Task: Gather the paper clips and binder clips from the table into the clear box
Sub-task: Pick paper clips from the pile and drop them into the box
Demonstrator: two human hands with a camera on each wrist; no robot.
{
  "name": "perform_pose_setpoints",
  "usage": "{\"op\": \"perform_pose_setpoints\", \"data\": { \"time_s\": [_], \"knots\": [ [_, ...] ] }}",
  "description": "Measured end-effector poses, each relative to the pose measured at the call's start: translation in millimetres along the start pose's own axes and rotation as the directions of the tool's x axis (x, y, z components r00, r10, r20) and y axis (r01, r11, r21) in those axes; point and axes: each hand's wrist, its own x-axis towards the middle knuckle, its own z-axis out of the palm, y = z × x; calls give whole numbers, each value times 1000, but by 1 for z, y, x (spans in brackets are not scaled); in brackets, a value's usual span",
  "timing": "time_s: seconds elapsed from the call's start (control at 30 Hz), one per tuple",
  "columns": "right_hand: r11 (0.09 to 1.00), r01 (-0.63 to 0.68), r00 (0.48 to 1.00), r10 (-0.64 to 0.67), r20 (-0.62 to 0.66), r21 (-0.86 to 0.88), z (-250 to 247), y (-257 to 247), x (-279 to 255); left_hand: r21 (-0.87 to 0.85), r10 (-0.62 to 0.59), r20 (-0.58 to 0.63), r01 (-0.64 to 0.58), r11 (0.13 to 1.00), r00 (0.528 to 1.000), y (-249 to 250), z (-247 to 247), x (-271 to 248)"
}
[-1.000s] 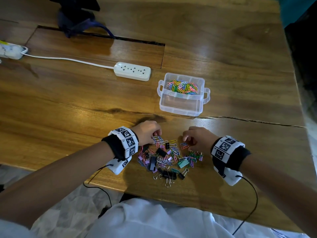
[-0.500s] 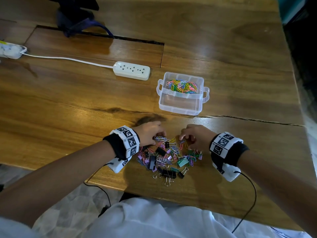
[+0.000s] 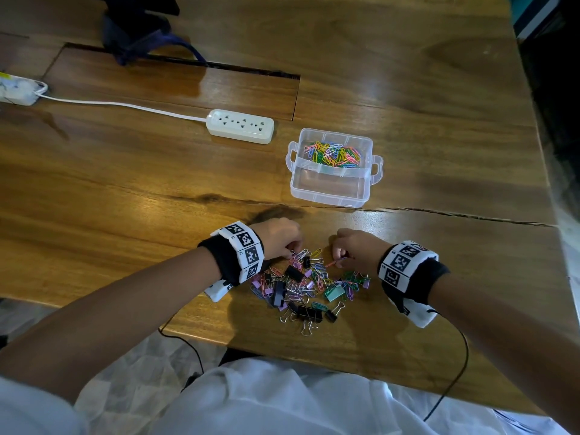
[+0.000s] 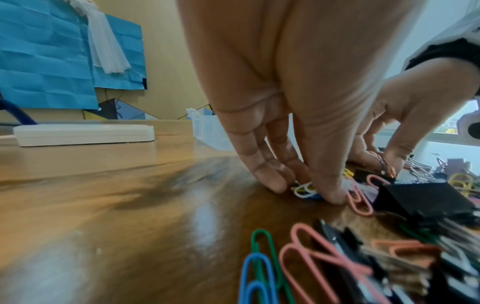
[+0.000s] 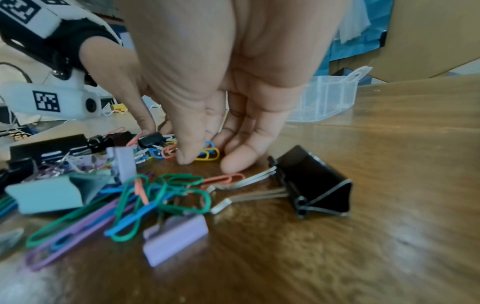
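Crowding both hands, binder clips (image 3: 309, 313), power strip (image 3: 240, 126) beyond

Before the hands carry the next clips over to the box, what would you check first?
1. Clear box open, no lid in the way: ok.
2. Near compartment has room: ok, looks empty; far one holds paper clips.
3. Left hand has clips pinched: ok, fingertips close on a white one.
4. Right hand has a clip secured: cannot tell, fingertips touch clips on the table.
5. Path from pile to box free: ok.
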Motion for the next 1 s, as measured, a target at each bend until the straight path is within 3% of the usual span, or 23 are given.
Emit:
{"op": "perform_pose_setpoints", "data": {
  "time_s": [0.27,0.4,0.57,0.67,1.0],
  "knots": [
    [1000,-9,1000,9,-19,-12,2,2,5,98,36,-18,-34,995,999,0,3,-3],
    [999,-21,988,26,-155,32,-18,9,10,139,38,-13,-36,990,999,-1,3,-2],
    [970,-67,898,159,-409,232,-61,17,10,146,50,-24,-46,988,998,-1,1,1],
    [965,-86,842,204,-500,248,-83,24,19,76,38,-62,-33,997,997,-5,0,2],
    [906,-219,731,399,-554,363,-120,41,57,-194,-61,-120,37,980,991,-11,-6,7]
  ]
}}
